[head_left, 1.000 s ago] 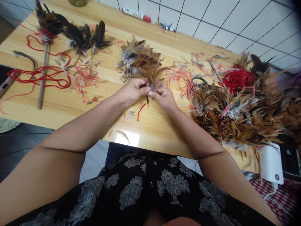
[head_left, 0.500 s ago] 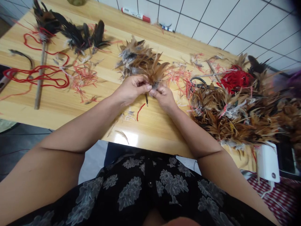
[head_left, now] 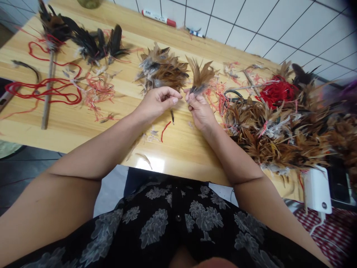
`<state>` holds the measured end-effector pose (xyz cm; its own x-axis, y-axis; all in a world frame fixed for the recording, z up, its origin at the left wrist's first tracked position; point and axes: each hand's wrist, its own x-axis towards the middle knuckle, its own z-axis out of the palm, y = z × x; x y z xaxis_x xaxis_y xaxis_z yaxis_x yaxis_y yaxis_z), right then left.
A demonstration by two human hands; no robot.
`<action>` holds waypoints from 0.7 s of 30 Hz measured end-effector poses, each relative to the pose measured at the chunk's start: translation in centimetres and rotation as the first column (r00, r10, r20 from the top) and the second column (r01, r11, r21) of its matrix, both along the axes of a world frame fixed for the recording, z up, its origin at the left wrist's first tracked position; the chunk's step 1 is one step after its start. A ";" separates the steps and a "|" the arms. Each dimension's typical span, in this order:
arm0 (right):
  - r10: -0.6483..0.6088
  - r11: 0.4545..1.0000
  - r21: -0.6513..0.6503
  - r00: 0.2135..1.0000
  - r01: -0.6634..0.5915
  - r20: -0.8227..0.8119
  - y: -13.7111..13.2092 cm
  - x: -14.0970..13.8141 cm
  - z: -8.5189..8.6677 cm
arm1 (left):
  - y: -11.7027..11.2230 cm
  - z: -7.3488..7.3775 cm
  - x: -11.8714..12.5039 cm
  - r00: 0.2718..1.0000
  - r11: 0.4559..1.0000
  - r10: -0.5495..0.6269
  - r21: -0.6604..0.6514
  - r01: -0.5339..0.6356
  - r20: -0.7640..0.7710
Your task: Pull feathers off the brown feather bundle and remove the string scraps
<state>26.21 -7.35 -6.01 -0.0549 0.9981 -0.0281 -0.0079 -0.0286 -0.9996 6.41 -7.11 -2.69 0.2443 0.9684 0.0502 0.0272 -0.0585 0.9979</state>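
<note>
My right hand [head_left: 198, 108] pinches the quill ends of a small bunch of brown feathers [head_left: 201, 75], which fans upward above the wooden table [head_left: 83, 123]. My left hand [head_left: 157, 101] is just to its left, fingers curled with thumb and forefinger pinched together; what they hold, if anything, is too small to make out. A gap separates the two hands. Behind the left hand lies a loose pile of brown and grey feathers [head_left: 160, 69]. A short red thread [head_left: 165, 129] and a dark quill [head_left: 172, 116] lie on the table below the hands.
A large heap of brown feathers [head_left: 279, 130] with red yarn [head_left: 279, 91] fills the right. Black feathers [head_left: 89, 42], a stick [head_left: 47, 91] and red cord [head_left: 41, 91] lie at the left. Red thread scraps [head_left: 99, 91], a red-capped marker [head_left: 158, 17] and a white charger [head_left: 318, 191] are also here.
The hands were together working on the feather bunch; now the right hand has drawn the bunch up and to the right, away from the left hand.
</note>
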 end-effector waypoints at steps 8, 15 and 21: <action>0.009 1.000 0.003 0.998 -0.009 -0.062 -0.4 -0.4 0.0 | -0.5 -0.4 1.2 0.997 0.997 -0.076 0.004 0.076 -0.027; -0.039 0.999 -0.019 0.991 0.037 -0.131 -0.9 -0.4 0.2 | 3.1 1.8 -4.4 0.927 0.932 0.314 0.252 -0.260 -0.206; -0.061 0.997 -0.061 0.974 0.049 -0.216 -1.0 0.0 0.5 | 7.3 0.4 -10.2 0.767 0.871 0.489 0.276 -0.406 -0.415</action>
